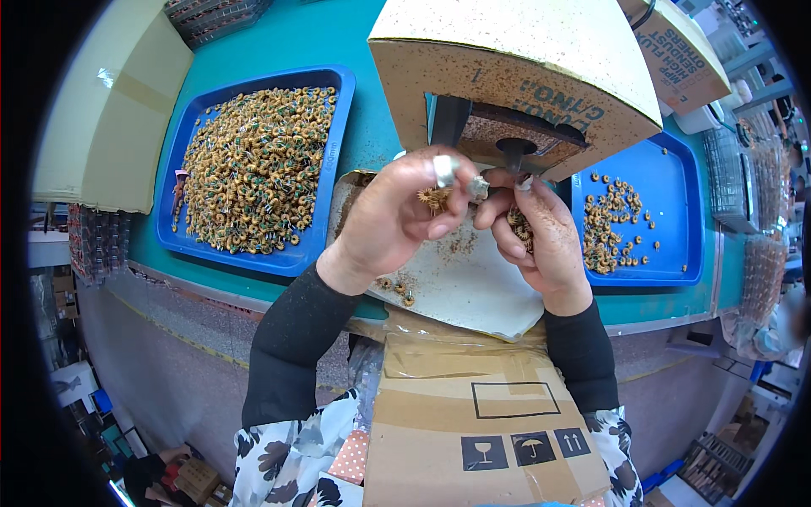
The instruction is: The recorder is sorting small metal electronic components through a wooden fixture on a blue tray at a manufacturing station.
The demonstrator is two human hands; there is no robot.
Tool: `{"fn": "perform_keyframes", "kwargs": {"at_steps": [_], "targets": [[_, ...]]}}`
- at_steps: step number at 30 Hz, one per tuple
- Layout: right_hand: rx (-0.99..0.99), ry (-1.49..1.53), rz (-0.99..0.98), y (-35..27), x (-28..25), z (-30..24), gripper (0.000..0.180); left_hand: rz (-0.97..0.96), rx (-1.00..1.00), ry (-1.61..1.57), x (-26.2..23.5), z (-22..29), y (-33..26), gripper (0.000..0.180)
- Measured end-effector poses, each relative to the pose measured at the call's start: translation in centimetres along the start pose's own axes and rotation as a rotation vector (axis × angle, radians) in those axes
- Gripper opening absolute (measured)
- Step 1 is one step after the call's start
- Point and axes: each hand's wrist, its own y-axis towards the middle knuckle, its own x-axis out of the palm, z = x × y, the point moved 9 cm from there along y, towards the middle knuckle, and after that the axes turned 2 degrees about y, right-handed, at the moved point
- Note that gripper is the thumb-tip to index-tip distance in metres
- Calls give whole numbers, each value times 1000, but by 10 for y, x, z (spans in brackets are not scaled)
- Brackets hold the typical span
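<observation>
1. Cradling a clump of small copper-coloured rings with wire ends point(433, 198), the left hand point(401, 211) has its fingers curled in; if that curl loosened, rings could drop onto the white flat board point(473, 296).
2. The right hand point(549, 237) is bent round more rings, thumb and forefinger almost closed; I cannot tell whether one sits between the tips. Being just beside the dark tapered nozzle point(514, 154), they could get nipped if it moved.
3. A careless left sleeve point(304, 338) might sweep away the stray rings point(408, 300) near the board's edge.
</observation>
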Motion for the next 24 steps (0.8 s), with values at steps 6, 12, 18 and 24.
{"fn": "perform_keyframes", "kwargs": {"at_steps": [6, 12, 18, 24], "targets": [[32, -3, -74, -1, 1, 8, 36, 19, 45, 580, 3, -4, 3, 22], [-12, -230, 122, 1, -8, 10, 48, -30, 250, 1233, 25, 7, 1, 21], [100, -151, 5, -2, -1, 13, 44, -86, 206, 1178, 16, 9, -2, 20], [195, 1, -40, -1, -12, 26, 26, -44, -33, 796, 0, 12, -3, 16]]}}
